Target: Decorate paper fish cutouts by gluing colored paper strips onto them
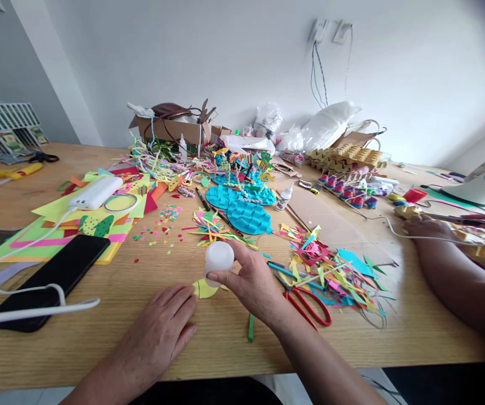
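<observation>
My right hand (253, 281) is closed around a white plastic bottle (219, 260) with its round base facing me; its far end is hidden. Under the bottle lies a small yellow paper cutout (207, 289) with a dark line on it. My left hand (162, 323) lies flat on the table, fingertips at the left edge of the cutout. A green paper strip (250, 328) lies below my right wrist. Red-handled scissors (309, 304) rest beside my right forearm, partly among paper scraps (326, 270).
Blue painted card ovals (248, 218) and a glue bottle (284, 198) stand ahead. To the left are a black phone (52, 281), a white power bank (96, 193) with cable, and coloured paper sheets (119, 230). Another person's arm (440, 264) reaches in at right, near egg cartons (347, 157).
</observation>
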{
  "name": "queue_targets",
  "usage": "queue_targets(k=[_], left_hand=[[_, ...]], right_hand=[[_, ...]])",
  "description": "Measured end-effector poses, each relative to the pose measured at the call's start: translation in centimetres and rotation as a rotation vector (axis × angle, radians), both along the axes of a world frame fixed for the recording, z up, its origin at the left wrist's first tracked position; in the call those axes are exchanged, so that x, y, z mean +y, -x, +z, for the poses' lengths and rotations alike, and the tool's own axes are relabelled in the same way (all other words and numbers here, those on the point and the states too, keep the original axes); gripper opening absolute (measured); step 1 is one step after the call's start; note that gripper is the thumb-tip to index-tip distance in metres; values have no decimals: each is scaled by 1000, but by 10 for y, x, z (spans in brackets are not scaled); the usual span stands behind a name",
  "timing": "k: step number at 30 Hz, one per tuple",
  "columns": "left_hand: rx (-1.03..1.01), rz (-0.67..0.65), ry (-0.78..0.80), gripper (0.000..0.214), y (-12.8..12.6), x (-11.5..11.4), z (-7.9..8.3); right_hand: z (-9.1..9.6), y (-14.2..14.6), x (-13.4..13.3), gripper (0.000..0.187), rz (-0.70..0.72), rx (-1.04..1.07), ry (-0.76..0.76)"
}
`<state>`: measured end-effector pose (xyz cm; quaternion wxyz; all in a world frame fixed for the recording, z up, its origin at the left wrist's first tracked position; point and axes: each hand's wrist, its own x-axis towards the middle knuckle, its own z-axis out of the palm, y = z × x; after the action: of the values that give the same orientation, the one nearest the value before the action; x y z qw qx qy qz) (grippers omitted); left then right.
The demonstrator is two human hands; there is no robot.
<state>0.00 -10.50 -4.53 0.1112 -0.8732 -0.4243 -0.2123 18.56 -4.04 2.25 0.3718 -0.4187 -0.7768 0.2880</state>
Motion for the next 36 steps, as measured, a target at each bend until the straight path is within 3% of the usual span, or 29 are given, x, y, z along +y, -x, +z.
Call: queue_targets(k=[20,36], left_hand=[[99,-17,136,36,4,1,-4],[37,-11,97,32,3,2,-3]], right_hand=[[-3,-7,-3,22,-28,31,-17],[-2,-7,-5,23,-6,30,-8]])
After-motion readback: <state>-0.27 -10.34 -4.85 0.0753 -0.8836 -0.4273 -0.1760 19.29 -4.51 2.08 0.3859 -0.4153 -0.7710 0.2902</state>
